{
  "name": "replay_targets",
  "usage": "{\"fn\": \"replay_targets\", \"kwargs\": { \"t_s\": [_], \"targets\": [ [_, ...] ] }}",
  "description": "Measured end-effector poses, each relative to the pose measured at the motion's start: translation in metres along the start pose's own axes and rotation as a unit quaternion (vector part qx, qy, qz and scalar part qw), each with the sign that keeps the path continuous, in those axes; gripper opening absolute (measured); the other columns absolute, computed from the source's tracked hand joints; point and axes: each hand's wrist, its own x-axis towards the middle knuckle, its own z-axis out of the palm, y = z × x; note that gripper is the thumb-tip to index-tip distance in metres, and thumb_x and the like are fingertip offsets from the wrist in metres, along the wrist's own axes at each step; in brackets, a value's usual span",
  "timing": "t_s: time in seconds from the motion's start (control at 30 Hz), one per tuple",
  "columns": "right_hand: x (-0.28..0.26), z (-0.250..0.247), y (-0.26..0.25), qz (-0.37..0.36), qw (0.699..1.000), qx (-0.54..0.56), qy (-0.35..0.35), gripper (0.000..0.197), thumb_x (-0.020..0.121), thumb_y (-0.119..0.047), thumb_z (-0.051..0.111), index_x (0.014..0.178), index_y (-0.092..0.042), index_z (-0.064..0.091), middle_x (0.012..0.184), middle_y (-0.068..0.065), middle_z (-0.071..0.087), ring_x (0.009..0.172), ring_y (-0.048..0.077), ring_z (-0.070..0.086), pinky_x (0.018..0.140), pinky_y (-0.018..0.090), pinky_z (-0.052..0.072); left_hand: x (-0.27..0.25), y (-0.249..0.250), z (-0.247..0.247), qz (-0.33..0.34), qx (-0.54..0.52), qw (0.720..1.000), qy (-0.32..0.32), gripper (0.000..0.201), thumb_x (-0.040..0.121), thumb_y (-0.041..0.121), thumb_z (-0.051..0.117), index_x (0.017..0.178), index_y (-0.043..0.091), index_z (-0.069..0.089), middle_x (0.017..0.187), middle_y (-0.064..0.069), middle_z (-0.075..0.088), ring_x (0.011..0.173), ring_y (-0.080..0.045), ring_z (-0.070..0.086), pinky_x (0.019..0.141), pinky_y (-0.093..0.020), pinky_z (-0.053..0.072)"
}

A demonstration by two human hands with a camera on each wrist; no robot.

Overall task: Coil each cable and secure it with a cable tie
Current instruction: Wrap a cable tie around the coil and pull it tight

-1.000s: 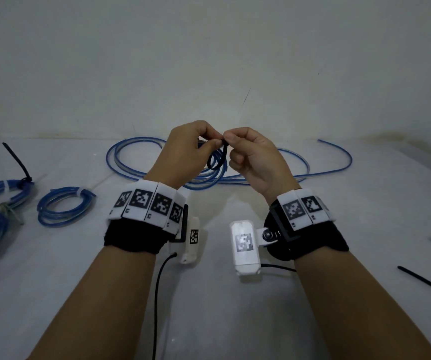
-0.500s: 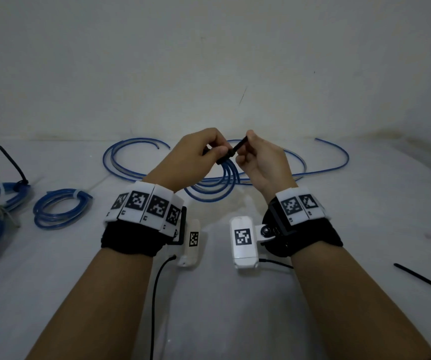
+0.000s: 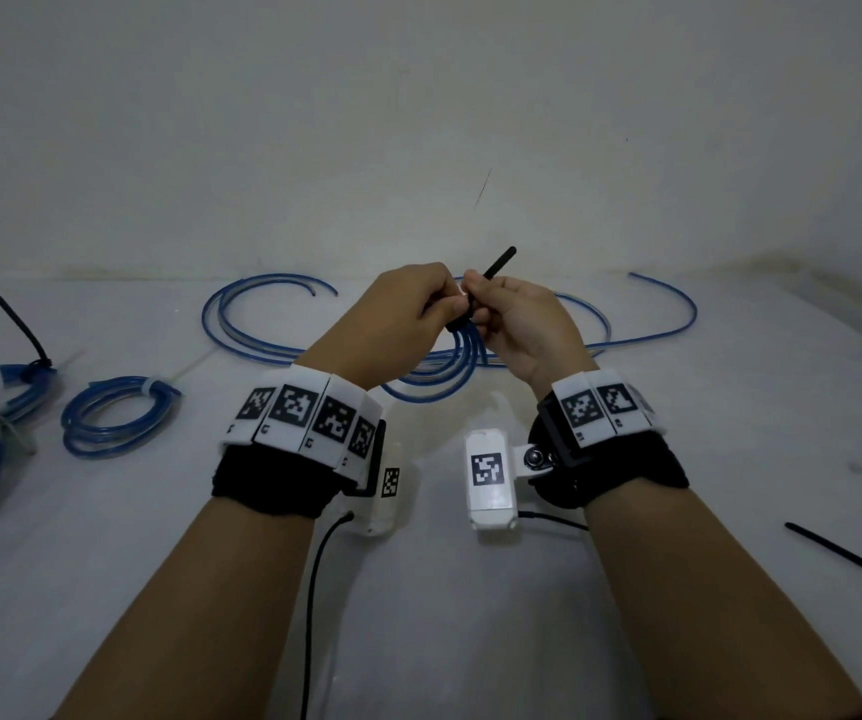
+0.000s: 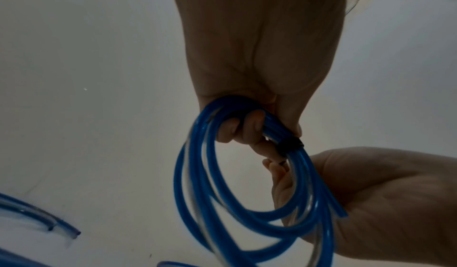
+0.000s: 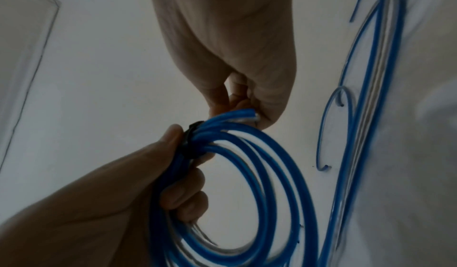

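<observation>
Blue cable coil (image 3: 439, 379) hangs mid-frame above the bench (image 3: 730, 407), clenched in the left hand (image 3: 392, 317) beside the black cable tie (image 3: 491, 270). The right hand (image 3: 517, 324) pinches the tie's tail. Best to pull straight through the head, keeping loops bunched.

No words readable; wristbands (image 3: 309, 415) bear square coded markers, tiny characters perhaps illegible.
</observation>
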Motion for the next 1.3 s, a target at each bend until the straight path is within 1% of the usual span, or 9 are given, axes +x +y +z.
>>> {"fn": "replay_targets", "kwargs": {
  "t_s": [0.3, 0.37, 0.43, 0.47, 0.63, 0.77, 0.87, 1.17, 1.3],
  "targets": [
    [-0.002, 0.001, -0.010, -0.007, 0.999, 0.031, 0.013, 0.014, 0.089, -0.011, 0.061, 0.078, -0.002, 0.061, 0.068, 0.006, 0.056, 0.050, 0.007, 0.046, 0.049, 0.014, 0.045, -0.001, 0.009, 0.000, 0.015, -0.033, 0.999, 0.030, 0.019, 0.096, 0.020, 0.050, 0.091, 0.009, 0.064, 0.073, 0.008, 0.059, 0.058, 0.006, 0.049, 0.057, -0.006, 0.036],
    [-0.004, 0.003, -0.014, -0.003, 1.000, 0.027, -0.013, 0.018, 0.091, -0.017, 0.059, 0.084, 0.000, 0.064, 0.079, 0.012, 0.060, 0.067, 0.017, 0.056, 0.064, 0.021, 0.054, -0.001, 0.009, -0.003, 0.012, -0.041, 0.998, 0.039, 0.019, 0.096, 0.022, 0.049, 0.094, 0.011, 0.064, 0.081, 0.003, 0.063, 0.063, 0.002, 0.052, 0.059, -0.006, 0.037],
    [-0.007, 0.006, -0.015, 0.025, 0.998, 0.014, -0.054, 0.028, 0.091, -0.020, 0.058, 0.100, 0.005, 0.064, 0.095, 0.018, 0.065, 0.087, 0.026, 0.062, 0.089, 0.035, 0.052, -0.001, 0.008, -0.007, 0.006, -0.029, 0.999, 0.039, 0.023, 0.097, 0.023, 0.047, 0.100, 0.009, 0.065, 0.086, 0.002, 0.065, 0.072, -0.002, 0.056, 0.063, -0.006, 0.038],
    [-0.008, 0.008, -0.014, 0.038, 0.997, 0.007, -0.070, 0.030, 0.091, -0.020, 0.058, 0.105, 0.006, 0.062, 0.098, 0.019, 0.065, 0.090, 0.026, 0.064, 0.093, 0.038, 0.050, 0.000, 0.008, -0.009, 0.001, -0.018, 0.999, 0.033, 0.025, 0.098, 0.024, 0.046, 0.101, 0.008, 0.065, 0.083, 0.003, 0.064, 0.072, -0.002, 0.056, 0.063, -0.005, 0.038],
    [-0.009, 0.013, -0.009, 0.027, 0.998, 0.008, -0.050, 0.019, 0.092, -0.013, 0.057, 0.076, -0.003, 0.056, 0.070, 0.009, 0.064, 0.061, 0.015, 0.064, 0.064, 0.023, 0.056, -0.001, 0.007, -0.015, -0.006, 0.029, 0.999, -0.035, 0.025, 0.096, 0.028, 0.047, 0.095, 0.010, 0.064, 0.071, 0.009, 0.054, 0.064, -0.003, 0.048, 0.057, -0.006, 0.035],
    [-0.007, 0.008, -0.010, 0.011, 0.999, -0.014, -0.036, 0.027, 0.091, -0.013, 0.058, 0.066, -0.008, 0.050, 0.056, 0.002, 0.058, 0.054, 0.013, 0.050, 0.061, 0.024, 0.045, -0.002, 0.012, -0.015, 0.031, 0.054, 0.997, -0.036, 0.013, 0.093, 0.022, 0.054, 0.092, 0.014, 0.063, 0.074, 0.015, 0.051, 0.068, 0.002, 0.048, 0.062, -0.001, 0.034],
    [-0.006, 0.005, -0.015, 0.004, 1.000, -0.005, -0.030, 0.031, 0.091, -0.014, 0.059, 0.063, -0.009, 0.047, 0.046, -0.003, 0.054, 0.044, 0.009, 0.043, 0.056, 0.022, 0.040, 0.000, 0.017, -0.013, 0.064, 0.068, 0.995, -0.019, 0.016, 0.093, 0.020, 0.054, 0.093, 0.008, 0.064, 0.077, 0.008, 0.051, 0.068, 0.002, 0.046, 0.063, -0.001, 0.032],
    [-0.007, -0.003, -0.021, 0.007, 1.000, -0.020, -0.014, 0.030, 0.091, -0.018, 0.059, 0.063, -0.010, 0.054, 0.049, -0.003, 0.047, 0.043, 0.007, 0.036, 0.048, 0.021, 0.029, 0.000, 0.021, -0.006, 0.078, 0.050, 0.996, -0.015, 0.015, 0.093, 0.014, 0.053, 0.098, 0.005, 0.064, 0.083, 0.002, 0.053, 0.070, 0.000, 0.046, 0.066, -0.002, 0.032],
    [-0.012, 0.001, -0.023, -0.037, 0.995, -0.094, 0.008, 0.027, 0.093, -0.026, 0.056, 0.074, -0.009, 0.064, 0.052, -0.001, 0.046, 0.041, 0.008, 0.037, 0.044, 0.020, 0.031, 0.001, 0.019, -0.005, 0.067, 0.045, 0.997, 0.006, 0.015, 0.092, 0.016, 0.056, 0.098, 0.005, 0.064, 0.083, 0.004, 0.053, 0.072, -0.003, 0.046, 0.066, -0.003, 0.032]
  ]
}}
